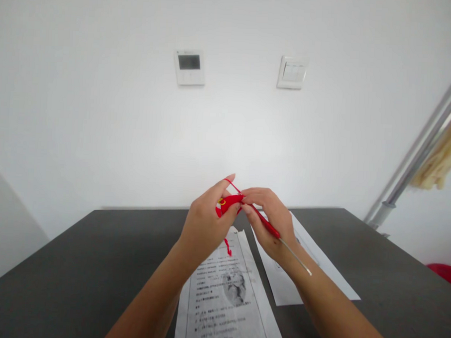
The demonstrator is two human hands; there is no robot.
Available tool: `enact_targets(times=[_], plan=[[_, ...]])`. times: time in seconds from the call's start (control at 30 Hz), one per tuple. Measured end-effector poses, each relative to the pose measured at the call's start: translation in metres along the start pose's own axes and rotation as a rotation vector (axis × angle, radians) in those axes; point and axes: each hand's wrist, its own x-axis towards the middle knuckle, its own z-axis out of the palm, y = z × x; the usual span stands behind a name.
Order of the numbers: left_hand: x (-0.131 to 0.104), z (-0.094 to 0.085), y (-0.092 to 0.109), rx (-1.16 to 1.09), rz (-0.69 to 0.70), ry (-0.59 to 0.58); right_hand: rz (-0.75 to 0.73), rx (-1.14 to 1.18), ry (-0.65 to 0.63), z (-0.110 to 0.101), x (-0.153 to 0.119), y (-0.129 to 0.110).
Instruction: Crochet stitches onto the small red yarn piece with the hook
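My left hand [208, 213] pinches a small red crochet piece [229, 203] that has a bit of yellow on it. Over its raised index finger runs a taut strand of red yarn [233, 185], leading down to the work. My right hand [268, 215] is closed on a crochet hook [270, 227] with a red grip; its bare metal end points back over the right wrist. The hook's tip meets the crochet piece, where fingers partly hide it. Below my left hand dangles a short twisted red yarn tail [228, 247].
Printed sheets, one with an oval picture [235, 288] and another paper [336, 286] to the right, lie on the dark table [75, 267]. Behind is a white wall with a thermostat panel [189, 68] and a light switch [292, 72]. A metal pole [420, 147] and yellowish cloth [440, 158] are at right.
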Motion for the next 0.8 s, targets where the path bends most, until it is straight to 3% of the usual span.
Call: enact_targets(times=[0.1, 0.23, 0.33, 0.43, 0.6, 0.8], plan=[[0.001, 0.003, -0.003, -0.125, -0.091, -0.042, -0.052, -0.096, 0.018, 0.010, -0.006, 0.009], [0.014, -0.006, -0.013, -0.629, -0.340, -0.382, -0.125, -0.004, -0.014, 0.009, -0.005, 0.007], [0.020, -0.017, -0.017, -0.763, -0.390, -0.545, -0.011, 0.143, -0.056, 0.000, 0.001, -0.003], [0.020, -0.019, -0.017, -0.752, -0.355, -0.537, 0.028, 0.190, -0.073, -0.008, 0.006, -0.008], [0.018, -0.016, -0.017, -0.720, -0.315, -0.472, -0.045, 0.166, -0.068, -0.010, 0.008, -0.006], [0.019, -0.028, -0.017, -0.783, -0.313, -0.442, -0.039, 0.253, -0.015, -0.014, 0.007, -0.012]])
